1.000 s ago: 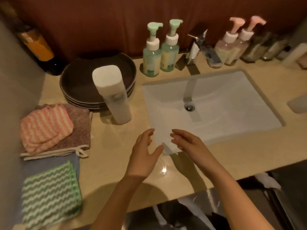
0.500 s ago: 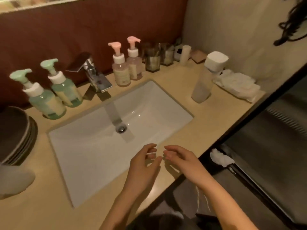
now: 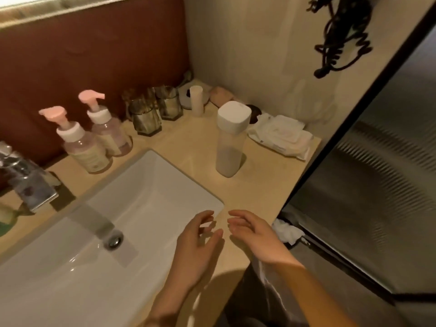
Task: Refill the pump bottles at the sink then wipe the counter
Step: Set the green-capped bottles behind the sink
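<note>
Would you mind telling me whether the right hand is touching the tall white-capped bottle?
Apart. The head view shows bare counter between the right hand and the white-capped bottle, which stands well beyond the fingertips.

I am facing a corner where a dark red wall panel (image 3: 94, 55) is meeting a pale beige wall (image 3: 247, 43), and a bright strip (image 3: 35, 10) is glowing along the panel's top edge at the upper left. A tangle of black cord (image 3: 342, 31) is hanging high on the beige wall. To my right a ribbed glass door (image 3: 377, 173) in a dark frame (image 3: 349, 119) is slanting down past the corner, catching dim warm light.
</note>
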The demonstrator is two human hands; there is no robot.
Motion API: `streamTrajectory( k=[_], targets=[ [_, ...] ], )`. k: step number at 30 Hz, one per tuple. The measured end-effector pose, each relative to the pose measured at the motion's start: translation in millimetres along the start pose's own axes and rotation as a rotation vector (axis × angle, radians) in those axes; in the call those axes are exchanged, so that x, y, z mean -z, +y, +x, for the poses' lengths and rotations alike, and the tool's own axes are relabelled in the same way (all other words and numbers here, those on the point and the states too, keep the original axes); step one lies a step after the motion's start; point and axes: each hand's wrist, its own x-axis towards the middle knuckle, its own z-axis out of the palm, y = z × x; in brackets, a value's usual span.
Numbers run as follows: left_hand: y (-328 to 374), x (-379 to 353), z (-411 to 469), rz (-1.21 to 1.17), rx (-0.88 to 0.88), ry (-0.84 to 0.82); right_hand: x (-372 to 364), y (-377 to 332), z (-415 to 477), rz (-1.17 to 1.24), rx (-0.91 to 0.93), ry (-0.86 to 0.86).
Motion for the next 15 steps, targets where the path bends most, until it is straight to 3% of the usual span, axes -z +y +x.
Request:
streamTrajectory(
  k=[4, 10, 15],
  targets=[
    [14.4, -2.4, 41.5, 0.016, -0.047, -0.01, 7.4, -1.8, 20.1, 0.099, -0.001, 0.105],
    [45.1, -17.8, 96.7, -0.022, -0.083, 0.152, 33.2, -16.0, 75.5, 0.046, 0.14, 0.27],
    [69.3, -39.7, 138.9, -0.048, -0.064, 0.317, 48.1, -32.6, 122.2, -0.126, 0.309, 0.241]
  ],
)
